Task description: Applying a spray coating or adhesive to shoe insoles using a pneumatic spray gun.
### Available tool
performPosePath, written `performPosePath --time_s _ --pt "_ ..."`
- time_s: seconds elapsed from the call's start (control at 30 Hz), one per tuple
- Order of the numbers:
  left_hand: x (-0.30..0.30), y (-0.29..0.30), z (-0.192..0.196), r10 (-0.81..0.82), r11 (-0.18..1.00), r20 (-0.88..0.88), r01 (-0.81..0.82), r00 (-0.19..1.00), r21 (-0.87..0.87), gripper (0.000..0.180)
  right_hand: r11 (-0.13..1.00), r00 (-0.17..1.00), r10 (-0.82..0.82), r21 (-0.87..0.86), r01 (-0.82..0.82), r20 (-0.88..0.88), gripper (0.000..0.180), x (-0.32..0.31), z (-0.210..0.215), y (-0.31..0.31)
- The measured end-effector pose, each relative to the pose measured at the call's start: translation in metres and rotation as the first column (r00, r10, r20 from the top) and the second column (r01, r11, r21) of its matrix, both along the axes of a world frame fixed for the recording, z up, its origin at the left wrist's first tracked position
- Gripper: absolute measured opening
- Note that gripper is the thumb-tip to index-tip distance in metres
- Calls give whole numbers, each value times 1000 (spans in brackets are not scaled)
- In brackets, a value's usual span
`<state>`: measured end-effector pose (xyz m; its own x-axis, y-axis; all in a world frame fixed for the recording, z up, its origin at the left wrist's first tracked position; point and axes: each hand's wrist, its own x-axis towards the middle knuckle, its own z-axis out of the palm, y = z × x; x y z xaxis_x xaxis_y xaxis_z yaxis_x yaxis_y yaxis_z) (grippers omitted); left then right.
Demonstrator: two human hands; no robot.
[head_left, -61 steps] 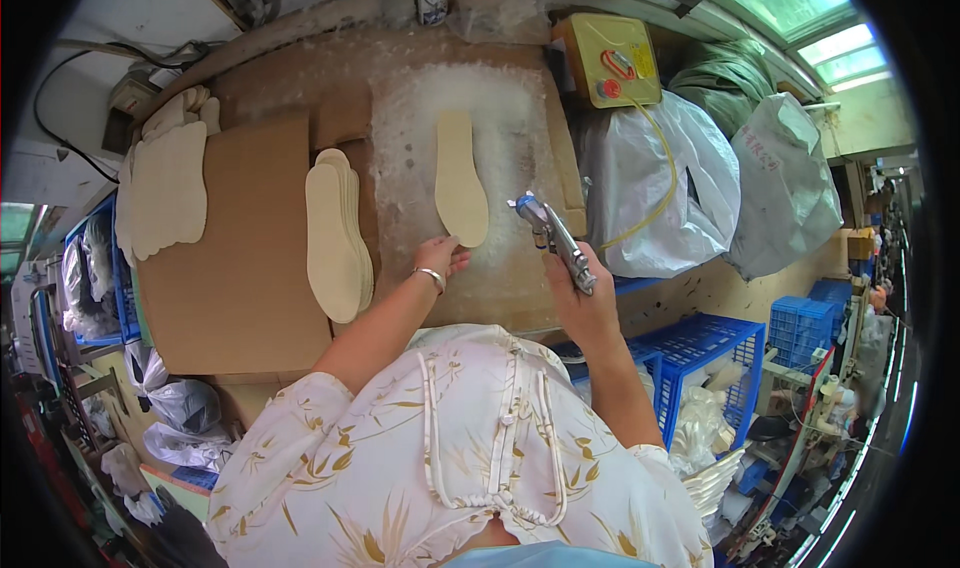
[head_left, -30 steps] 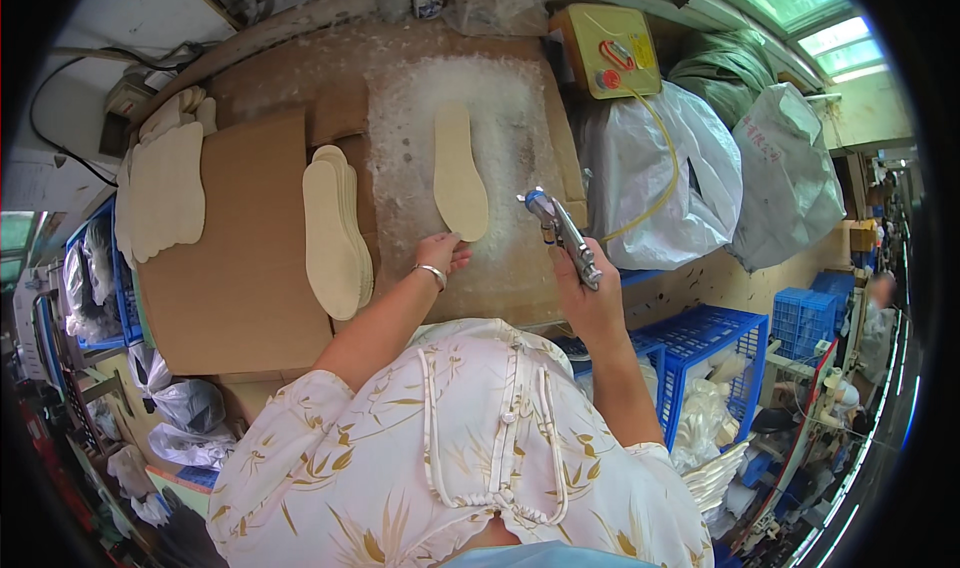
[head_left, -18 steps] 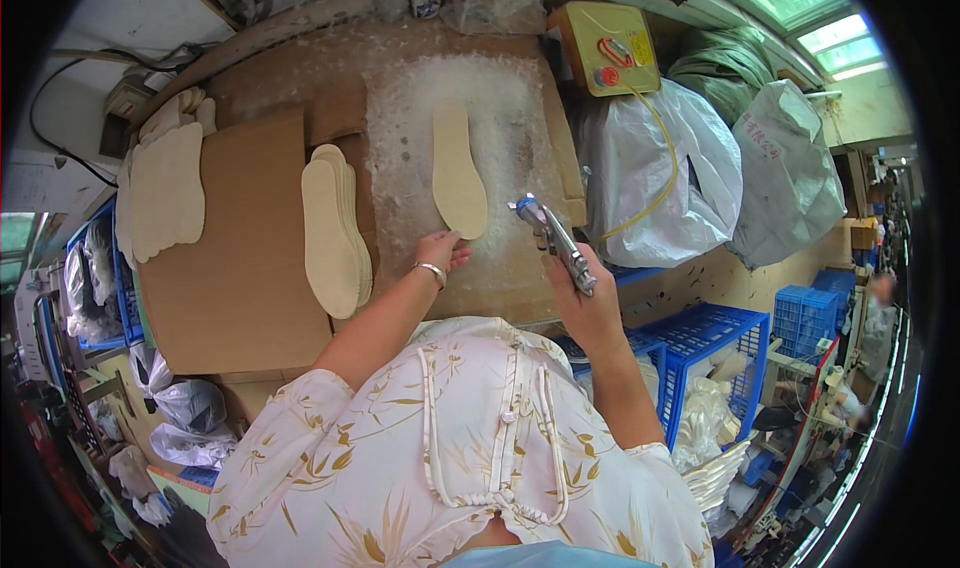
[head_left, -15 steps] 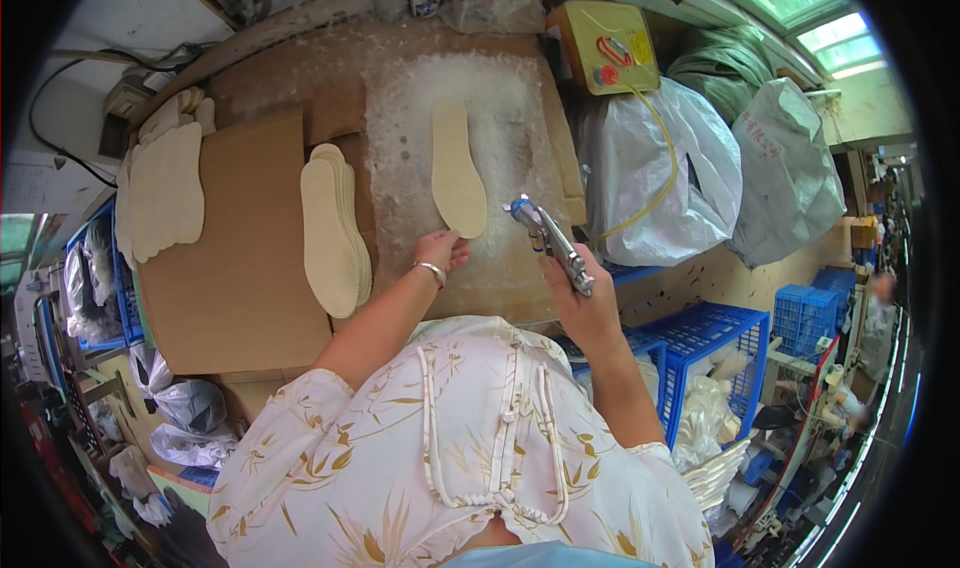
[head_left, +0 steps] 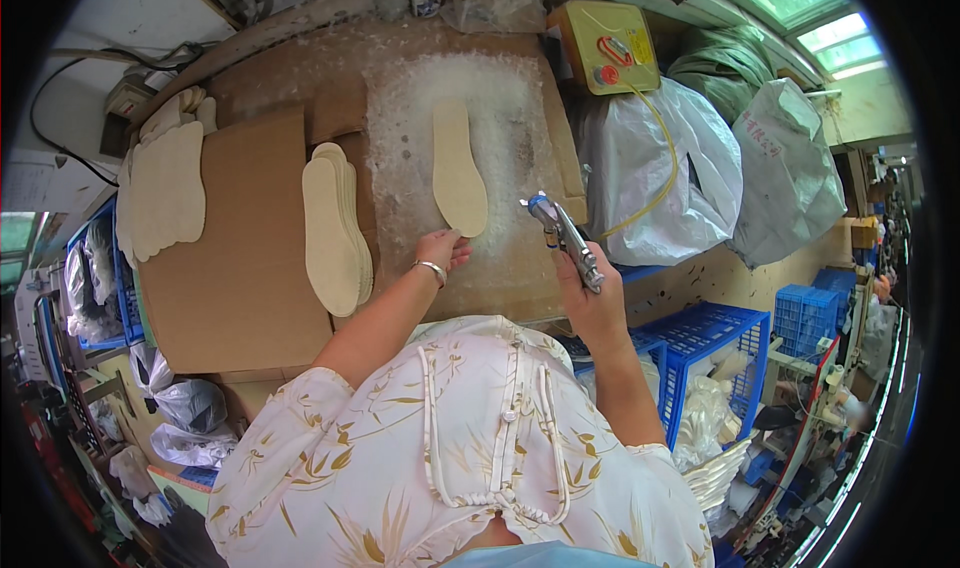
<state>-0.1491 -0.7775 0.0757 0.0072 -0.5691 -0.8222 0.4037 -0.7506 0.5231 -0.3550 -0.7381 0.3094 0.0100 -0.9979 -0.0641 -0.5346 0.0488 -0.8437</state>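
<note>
A single cream insole (head_left: 458,168) lies flat on a whitish, residue-crusted patch (head_left: 395,183) over cardboard. At its near end, the fingers of my left hand (head_left: 438,250) are closed on the edge; a bracelet circles that wrist. My right hand (head_left: 597,308) is wrapped round a metal spray gun (head_left: 570,240) with a blue part at its head. The gun is held to the right of the insole, apart from it. Left of my left hand rests a stack of insoles (head_left: 335,233), slightly fanned out.
More cream pieces (head_left: 167,193) are piled at the far left on a brown cardboard sheet (head_left: 230,268). A yellow can (head_left: 603,48) with a yellow hose (head_left: 655,193) stands at the back right, near white bags (head_left: 690,148). Blue crates (head_left: 705,333) sit at my right.
My right hand has moved a little to the right with the spray gun, farther from the insole. The left hand and the insole have stayed in place.
</note>
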Motion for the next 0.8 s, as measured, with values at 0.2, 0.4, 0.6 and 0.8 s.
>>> performPosePath --time_s 0.2,0.4,0.6,0.8 --pt "0 1 1 -13 1000 -4 13 1000 1 23 997 998 64 37 -64 15 22 -2 3 8" --pt "0 2 1 -18 1000 2 18 1000 1 23 999 1000 3 34 -3 10 20 -6 3 11" --pt "-1 4 2 -34 999 4 34 999 0 23 998 998 69 -12 -69 4 20 -5 3 18" --pt "-2 4 4 -29 999 7 29 1000 20 23 998 1000 20 52 -19 -10 16 -9 4 21"
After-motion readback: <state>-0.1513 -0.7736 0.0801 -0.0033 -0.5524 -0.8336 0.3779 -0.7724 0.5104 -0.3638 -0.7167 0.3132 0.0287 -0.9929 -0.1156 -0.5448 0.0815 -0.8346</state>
